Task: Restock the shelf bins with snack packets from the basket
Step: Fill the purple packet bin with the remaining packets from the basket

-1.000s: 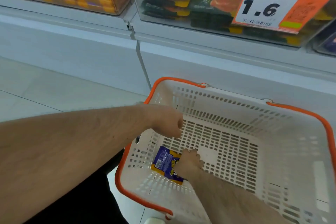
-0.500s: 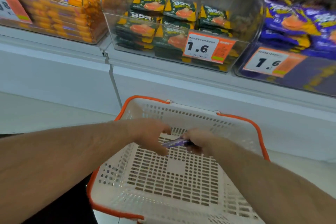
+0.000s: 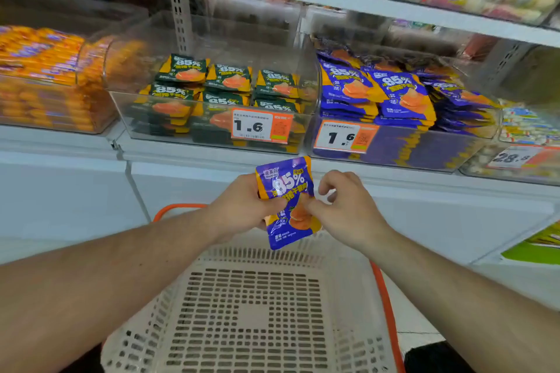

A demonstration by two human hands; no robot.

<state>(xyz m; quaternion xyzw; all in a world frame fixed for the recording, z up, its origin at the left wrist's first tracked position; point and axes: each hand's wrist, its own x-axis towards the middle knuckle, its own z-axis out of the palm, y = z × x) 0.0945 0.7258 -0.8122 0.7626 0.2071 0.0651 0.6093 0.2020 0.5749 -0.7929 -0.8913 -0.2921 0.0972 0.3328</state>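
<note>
Basket (image 3: 257,312): nearest, white with an orange rim, floor bare wherever visible; no other packets showing, though the nearest corners fall out of view.
Packet (image 3: 286,203): purple and orange, upright above the basket's far wall, printed face toward the camera, not yet in any bin.
Left hand (image 3: 242,206): gripping the packet's left edge, thumb across the front.
Right hand (image 3: 345,209): pinching the packet's right edge near the middle with thumb and a fingertip, other fingers loosely curled.
Purple bin (image 3: 403,145): beyond and to the right of the hands, heaped with packets of the same print; likely the destination.
Green bin (image 3: 212,121): straight ahead, neat rows of green packets, wrong colour for this one.
Orange bin (image 3: 54,106): far left, full of orange sticks.
Progress: apparently close to finished, with this perhaps the last packet.
Remaining: carrying the packet up and right, laying it on the purple heap.
</note>
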